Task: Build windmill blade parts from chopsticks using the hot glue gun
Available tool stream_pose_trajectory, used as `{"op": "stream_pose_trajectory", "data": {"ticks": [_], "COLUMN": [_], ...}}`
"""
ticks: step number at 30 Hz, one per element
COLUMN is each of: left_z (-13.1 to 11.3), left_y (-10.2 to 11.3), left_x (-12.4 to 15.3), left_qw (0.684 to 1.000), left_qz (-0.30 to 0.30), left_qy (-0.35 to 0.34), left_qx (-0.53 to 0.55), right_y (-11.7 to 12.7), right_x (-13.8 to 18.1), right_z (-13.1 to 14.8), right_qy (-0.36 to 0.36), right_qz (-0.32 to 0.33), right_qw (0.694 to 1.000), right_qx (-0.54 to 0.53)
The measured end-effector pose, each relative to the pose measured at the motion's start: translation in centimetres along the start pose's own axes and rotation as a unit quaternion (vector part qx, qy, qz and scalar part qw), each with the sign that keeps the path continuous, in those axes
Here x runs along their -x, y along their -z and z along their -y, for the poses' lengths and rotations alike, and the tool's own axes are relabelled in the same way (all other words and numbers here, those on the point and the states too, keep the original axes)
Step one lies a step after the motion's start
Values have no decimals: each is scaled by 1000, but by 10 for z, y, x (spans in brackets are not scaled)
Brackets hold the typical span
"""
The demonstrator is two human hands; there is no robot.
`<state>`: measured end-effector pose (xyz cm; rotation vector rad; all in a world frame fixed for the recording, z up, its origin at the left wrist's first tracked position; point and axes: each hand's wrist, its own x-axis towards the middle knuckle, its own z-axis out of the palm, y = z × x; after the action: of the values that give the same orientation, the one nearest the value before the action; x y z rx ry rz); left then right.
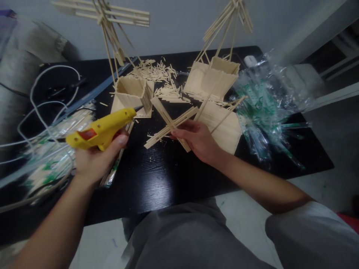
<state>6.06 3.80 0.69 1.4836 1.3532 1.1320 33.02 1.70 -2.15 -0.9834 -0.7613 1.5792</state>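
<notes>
My left hand (97, 157) is wrapped round a yellow glue gun (102, 129) whose nozzle points right, toward a small wooden-stick box (131, 93). My right hand (199, 140) pinches an X-shaped cross of glued wooden sticks (168, 123) just above the black table (157, 183). Two stick-built windmill models stand behind: one rises from the small box with blades (103, 13) at top left, the other (218, 74) at centre right.
Loose cut sticks (157, 71) litter the table's far side. Crumpled clear plastic wrappers with green print (266, 104) lie at right, wrapped stick bundles (53, 157) and a white cable (42, 112) at left. A flat stick panel (224, 125) lies beside my right hand.
</notes>
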Motion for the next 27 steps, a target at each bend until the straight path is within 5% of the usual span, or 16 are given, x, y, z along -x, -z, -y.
{"op": "stream_pose_trajectory", "data": {"ticks": [12,27], "left_z": [-3,2], "left_y": [-33,-34], "left_x": [9,7], "left_qw": [979,976], "left_qz": [86,106], "left_qy": [149,159], "left_qx": [107,106], "right_y": [-3,-4], "right_x": [2,2], "right_z": [-1,-1], "right_qy": [-16,-20], "right_qz": [17,30], "right_qw": [1000,999], "right_qx": [-11,-12]}}
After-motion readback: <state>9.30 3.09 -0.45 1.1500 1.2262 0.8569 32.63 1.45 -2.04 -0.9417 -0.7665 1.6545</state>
